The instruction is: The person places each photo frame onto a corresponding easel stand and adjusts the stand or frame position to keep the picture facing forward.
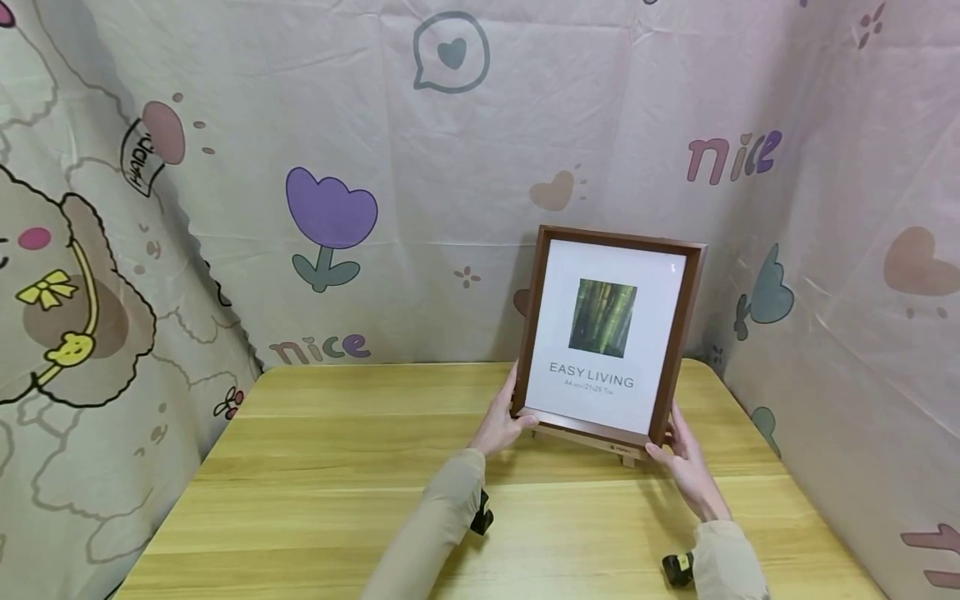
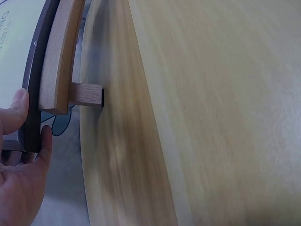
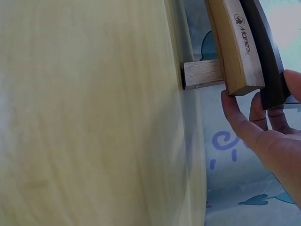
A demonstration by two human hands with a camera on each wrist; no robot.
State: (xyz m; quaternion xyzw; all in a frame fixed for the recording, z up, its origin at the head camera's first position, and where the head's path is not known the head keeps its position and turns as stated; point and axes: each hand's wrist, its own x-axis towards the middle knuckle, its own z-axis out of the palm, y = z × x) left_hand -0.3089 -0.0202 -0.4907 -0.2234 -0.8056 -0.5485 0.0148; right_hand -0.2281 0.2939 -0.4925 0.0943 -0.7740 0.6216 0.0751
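A brown-edged picture frame (image 1: pixel 606 333) with a small green print and the words "EASY LIVING" stands upright, leaning slightly back. Below its bottom edge shows the ledge of a wooden easel (image 1: pixel 588 440), with a short leg (image 2: pixel 87 94) touching the table. My left hand (image 1: pixel 501 425) grips the frame's lower left corner, thumb on the front and fingers at the side and behind. At the lower right corner, my right hand (image 1: pixel 688 462) holds the frame the same way. One right fingertip (image 3: pixel 229 96) is at the end of the easel ledge (image 3: pixel 237 52). The easel's upper part is hidden behind the frame.
The light wooden table (image 1: pixel 337 467) spreads to the left and in front of the frame. Patterned cloth (image 1: pixel 450 150) hangs behind and along both sides. A black wrist device (image 1: pixel 482 512) sits at the left cuff, another (image 1: pixel 678 570) at the right.
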